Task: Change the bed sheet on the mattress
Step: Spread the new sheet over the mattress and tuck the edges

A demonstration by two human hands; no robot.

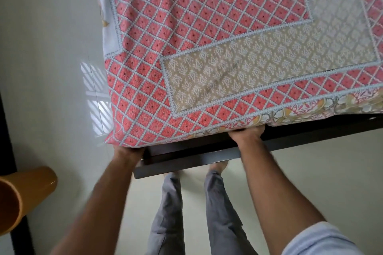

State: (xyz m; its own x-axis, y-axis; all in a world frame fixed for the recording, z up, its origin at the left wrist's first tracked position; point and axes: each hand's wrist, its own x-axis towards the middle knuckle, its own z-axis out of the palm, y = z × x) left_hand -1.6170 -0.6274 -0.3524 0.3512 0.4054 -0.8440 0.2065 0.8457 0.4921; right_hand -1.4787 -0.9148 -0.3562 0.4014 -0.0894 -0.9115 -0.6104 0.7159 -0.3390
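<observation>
Both hands are tucked under the mattress edge: left hand (128, 152) at seven o'clock by the corner, right hand (246, 133) at six, fingers hidden, so neither grip's state can be told. Patterned bed sheet (207, 51) covers the mattress above the dark bed frame (186, 163). Risk: the sheet snagging or pulling askew.

You've got pale glossy floor (51, 68) with striped window light patch (93, 80), orange-brown cylinder thing (27, 194) lower left, dark post (8, 151) beside it.
</observation>
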